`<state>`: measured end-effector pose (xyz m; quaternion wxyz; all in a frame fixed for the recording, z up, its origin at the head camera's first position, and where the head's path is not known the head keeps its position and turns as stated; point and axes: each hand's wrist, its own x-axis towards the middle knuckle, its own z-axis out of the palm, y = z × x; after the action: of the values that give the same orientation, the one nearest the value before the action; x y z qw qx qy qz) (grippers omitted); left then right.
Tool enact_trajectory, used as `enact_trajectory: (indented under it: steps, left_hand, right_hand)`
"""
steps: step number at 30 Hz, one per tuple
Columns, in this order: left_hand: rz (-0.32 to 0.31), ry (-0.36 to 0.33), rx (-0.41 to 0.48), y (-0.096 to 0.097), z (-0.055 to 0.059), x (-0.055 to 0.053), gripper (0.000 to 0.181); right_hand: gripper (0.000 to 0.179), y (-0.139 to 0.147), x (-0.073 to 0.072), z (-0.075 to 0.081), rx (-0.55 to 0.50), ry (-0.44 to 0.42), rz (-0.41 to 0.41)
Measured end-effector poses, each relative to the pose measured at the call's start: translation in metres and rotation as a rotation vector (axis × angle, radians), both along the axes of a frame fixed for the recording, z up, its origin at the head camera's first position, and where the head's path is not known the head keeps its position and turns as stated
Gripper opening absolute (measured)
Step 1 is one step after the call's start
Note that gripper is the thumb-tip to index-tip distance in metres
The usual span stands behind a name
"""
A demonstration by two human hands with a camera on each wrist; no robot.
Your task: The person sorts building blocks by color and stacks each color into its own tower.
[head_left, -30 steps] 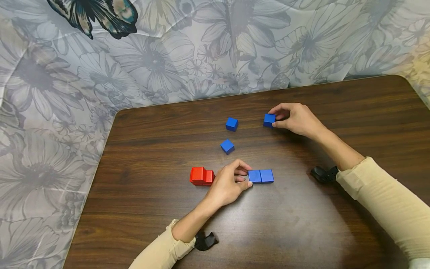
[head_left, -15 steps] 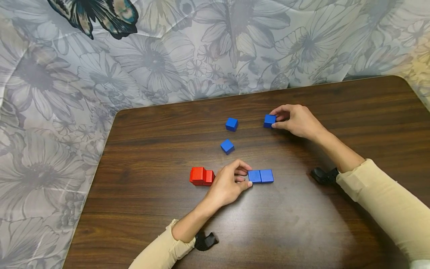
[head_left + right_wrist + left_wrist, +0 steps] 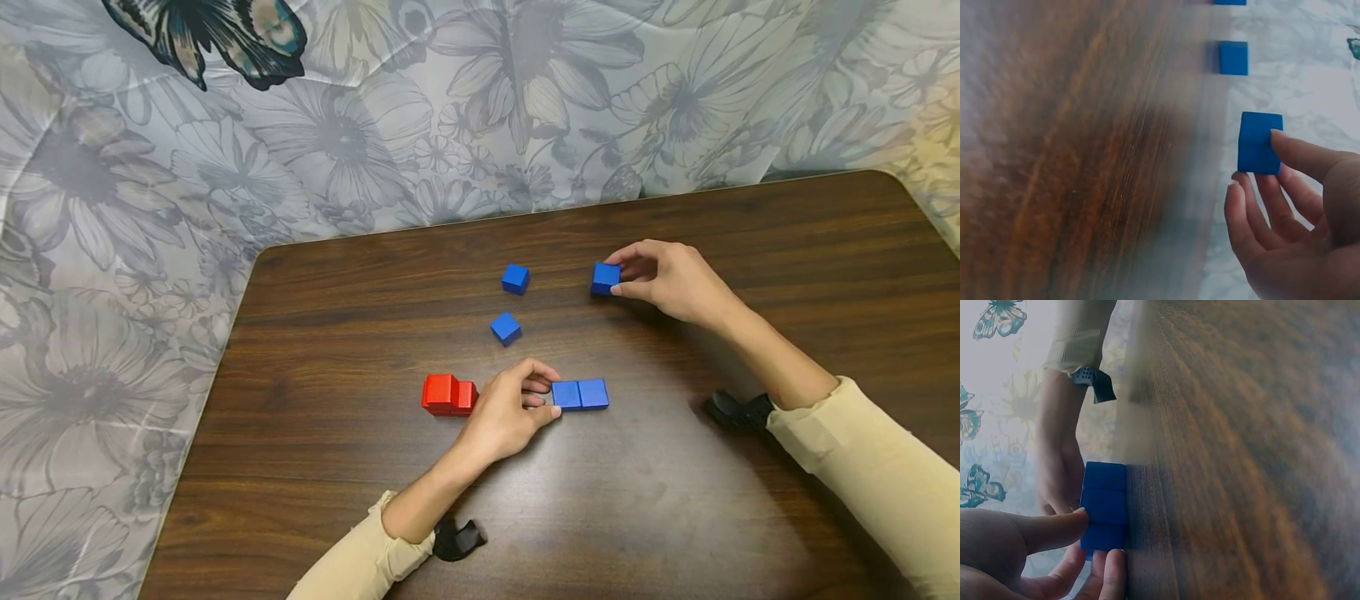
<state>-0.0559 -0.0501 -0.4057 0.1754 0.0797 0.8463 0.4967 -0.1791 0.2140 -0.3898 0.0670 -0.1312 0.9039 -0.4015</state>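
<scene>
In the head view, my left hand [image 3: 504,410] holds the left end of a row of blue blocks [image 3: 579,394], thumb on the near side and a finger on the far side. The left wrist view shows its thumb pressed to this blue row [image 3: 1105,506]. Farther right, my right hand [image 3: 675,279] pinches a single blue block [image 3: 605,278] by its right end. The right wrist view has the thumb on that block [image 3: 1257,144] and fingers beneath; whether it touches the table cannot be told. Just left of my left hand sit red blocks [image 3: 447,393], partly hidden by it.
Two loose blue blocks, a far one [image 3: 515,279] and a nearer one [image 3: 506,329], lie on the brown wooden table [image 3: 337,333]. A floral cloth [image 3: 345,142] hangs behind the table's far edge. Black wrist straps [image 3: 738,411] sit at the sleeve ends.
My right hand has drawn slightly nearer and to the right, the pinched blue block with it. The left hand keeps its place on the blue row.
</scene>
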Motion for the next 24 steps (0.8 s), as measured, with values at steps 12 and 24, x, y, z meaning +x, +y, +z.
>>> enact_trajectory:
  steps: [12,24]
  left_hand:
    - [0.001,-0.014,0.005,-0.001,-0.001,0.000,0.032]
    - [0.000,-0.010,-0.005,0.000,0.000,-0.001,0.031]
  right_hand:
    - [0.034,-0.004,0.025,0.005,-0.038,0.060,0.018]
    - [0.031,-0.007,0.046,0.013,-0.100,0.058,0.060]
